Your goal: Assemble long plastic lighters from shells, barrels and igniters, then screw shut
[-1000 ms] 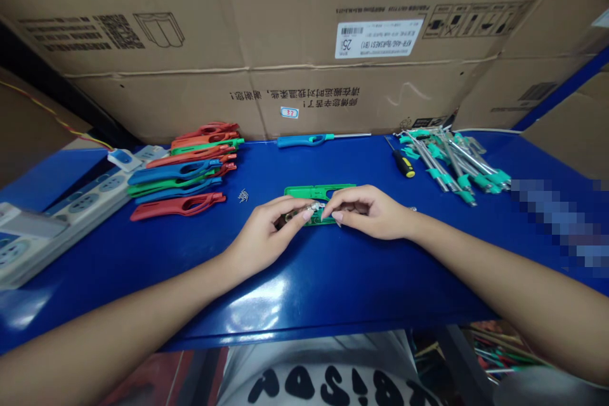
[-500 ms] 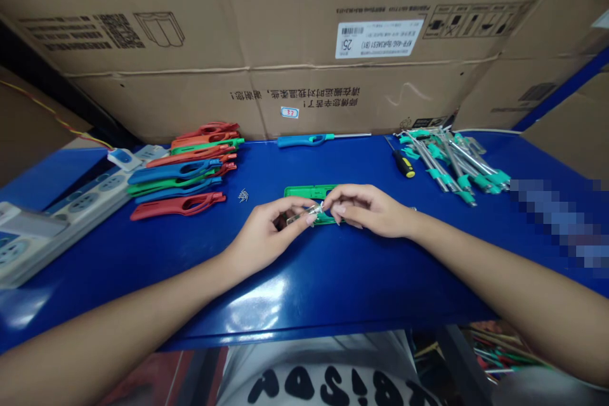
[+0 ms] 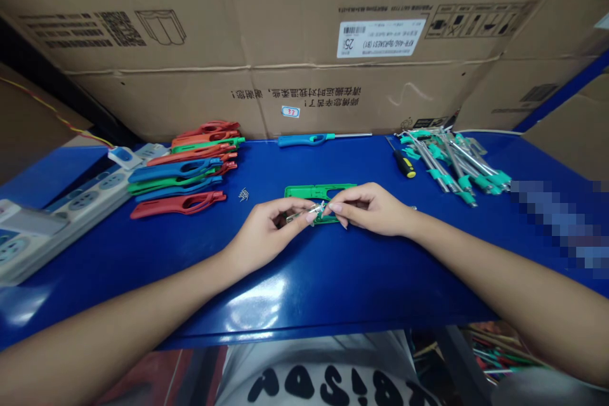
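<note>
My left hand [image 3: 264, 228] holds a small clear lighter fuel tank [image 3: 310, 210] between thumb and fingers, tilted up to the right. At the tank's right end, the thumb and index finger of my right hand [image 3: 375, 210] are pinched together. Whatever is between them is too small to make out. Behind my hands lies one green lighter handle half [image 3: 302, 192] with its hollow side up. Another green handle half [image 3: 328, 219] shows partly beneath my fingers.
Red, orange, green and blue handle shells [image 3: 178, 206] are stacked at left, beside a power strip [image 3: 90, 196] and small screws [image 3: 243, 194]. A blue lighter [image 3: 299, 139] lies by the cardboard [image 3: 295, 44]. At right are a screwdriver [image 3: 403, 163] and several metal lighter tubes [image 3: 438, 165].
My right thumb and index finger have closed into a tighter pinch at the tank's end. My left hand still holds the tank in nearly the same place.
</note>
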{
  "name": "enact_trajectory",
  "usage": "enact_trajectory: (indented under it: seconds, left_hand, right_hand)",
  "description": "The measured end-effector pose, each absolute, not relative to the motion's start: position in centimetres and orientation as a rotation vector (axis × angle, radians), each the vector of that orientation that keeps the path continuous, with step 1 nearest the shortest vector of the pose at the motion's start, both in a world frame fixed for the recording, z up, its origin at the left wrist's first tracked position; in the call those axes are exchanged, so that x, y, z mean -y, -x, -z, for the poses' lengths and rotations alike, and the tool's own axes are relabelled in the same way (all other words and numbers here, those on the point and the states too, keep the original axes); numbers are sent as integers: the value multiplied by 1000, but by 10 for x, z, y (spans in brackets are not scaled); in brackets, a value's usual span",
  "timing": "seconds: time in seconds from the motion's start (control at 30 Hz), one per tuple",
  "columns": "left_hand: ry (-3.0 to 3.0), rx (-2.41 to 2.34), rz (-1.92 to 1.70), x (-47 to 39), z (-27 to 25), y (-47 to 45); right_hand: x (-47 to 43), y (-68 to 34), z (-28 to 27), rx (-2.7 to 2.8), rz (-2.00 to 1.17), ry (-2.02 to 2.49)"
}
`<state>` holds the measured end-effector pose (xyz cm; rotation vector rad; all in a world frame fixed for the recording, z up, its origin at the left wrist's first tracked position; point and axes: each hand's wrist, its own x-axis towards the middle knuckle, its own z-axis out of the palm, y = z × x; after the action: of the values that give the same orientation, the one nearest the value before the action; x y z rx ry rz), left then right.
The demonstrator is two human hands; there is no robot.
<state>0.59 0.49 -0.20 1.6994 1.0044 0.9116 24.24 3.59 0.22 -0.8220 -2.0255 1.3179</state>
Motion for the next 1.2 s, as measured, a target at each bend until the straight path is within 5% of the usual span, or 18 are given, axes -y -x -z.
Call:
enact_trajectory:
  seconds: [1.2]
  left_hand:
    - [-1808,-1068,-836,-4,2,-6]
  right_hand:
    - [-35,-242,-5,2065,-1305,829]
